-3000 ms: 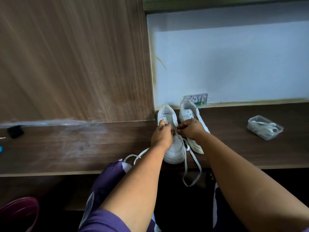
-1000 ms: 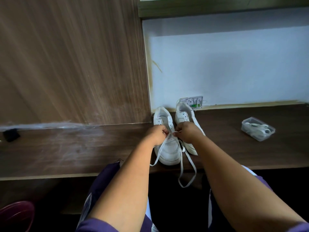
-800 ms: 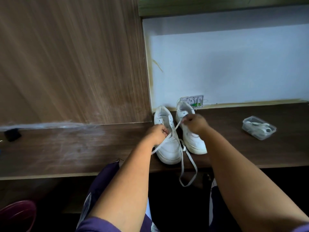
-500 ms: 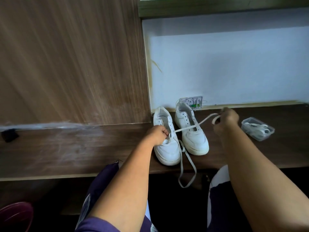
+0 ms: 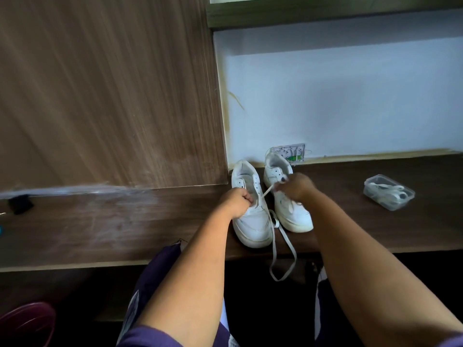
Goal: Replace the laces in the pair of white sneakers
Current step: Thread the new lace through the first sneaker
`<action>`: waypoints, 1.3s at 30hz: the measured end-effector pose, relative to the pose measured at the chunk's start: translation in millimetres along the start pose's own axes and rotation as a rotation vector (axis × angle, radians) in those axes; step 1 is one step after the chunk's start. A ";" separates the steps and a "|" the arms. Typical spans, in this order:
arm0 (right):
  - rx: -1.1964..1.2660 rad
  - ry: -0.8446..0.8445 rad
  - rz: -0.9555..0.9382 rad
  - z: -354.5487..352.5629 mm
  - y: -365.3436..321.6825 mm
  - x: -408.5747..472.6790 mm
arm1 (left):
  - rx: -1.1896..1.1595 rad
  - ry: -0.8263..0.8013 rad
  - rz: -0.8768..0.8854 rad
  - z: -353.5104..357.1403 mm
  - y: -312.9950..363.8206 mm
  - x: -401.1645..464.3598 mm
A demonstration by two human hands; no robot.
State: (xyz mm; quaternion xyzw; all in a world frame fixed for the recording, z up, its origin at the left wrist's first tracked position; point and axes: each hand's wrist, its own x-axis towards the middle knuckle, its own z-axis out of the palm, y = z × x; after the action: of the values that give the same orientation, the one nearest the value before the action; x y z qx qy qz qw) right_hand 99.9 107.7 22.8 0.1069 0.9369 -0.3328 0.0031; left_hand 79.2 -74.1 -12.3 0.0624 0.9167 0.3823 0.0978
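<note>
Two white sneakers stand side by side on the dark wooden desk point(image 5: 125, 229), toes toward me. My left hand point(image 5: 236, 200) is curled on the left sneaker point(image 5: 251, 221) at its eyelets, gripping it. My right hand point(image 5: 294, 185) hovers over the right sneaker point(image 5: 293, 214) and pinches a white lace point(image 5: 265, 192) that runs taut from the left sneaker's eyelets. A loose loop of lace point(image 5: 284, 261) hangs over the desk's front edge between the shoes.
A clear plastic box point(image 5: 388, 191) with white laces inside sits at the desk's right. A wall socket plate point(image 5: 293, 151) is behind the shoes. A small black object point(image 5: 20, 204) lies far left. A maroon tub point(image 5: 27, 324) stands on the floor below.
My right hand pulled the lace out far to the right, then came back in over the right sneaker, shortening the taut stretch. My left hand stayed on the left sneaker.
</note>
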 end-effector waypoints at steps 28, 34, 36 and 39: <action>0.239 0.149 -0.160 -3.7 -1.1 -7.8 | -0.029 -0.018 0.266 34.1 37.6 -27.3; 0.665 -0.588 -0.084 -13.2 -22.6 -38.5 | -0.716 0.331 0.213 0.9 59.1 -25.6; 0.717 -0.682 -0.078 -16.0 -18.7 -37.3 | -0.820 0.429 0.211 -15.0 60.2 -26.5; 0.702 -0.401 -0.065 -18.7 -11.3 -27.2 | -0.932 0.554 0.201 -31.9 54.1 -25.0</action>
State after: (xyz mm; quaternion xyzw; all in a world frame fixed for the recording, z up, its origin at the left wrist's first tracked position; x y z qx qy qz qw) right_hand 125.4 105.5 46.5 0.0045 0.7502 -0.6465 0.1388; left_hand 98.4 -62.9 51.5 -0.0033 0.6315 0.7573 -0.1666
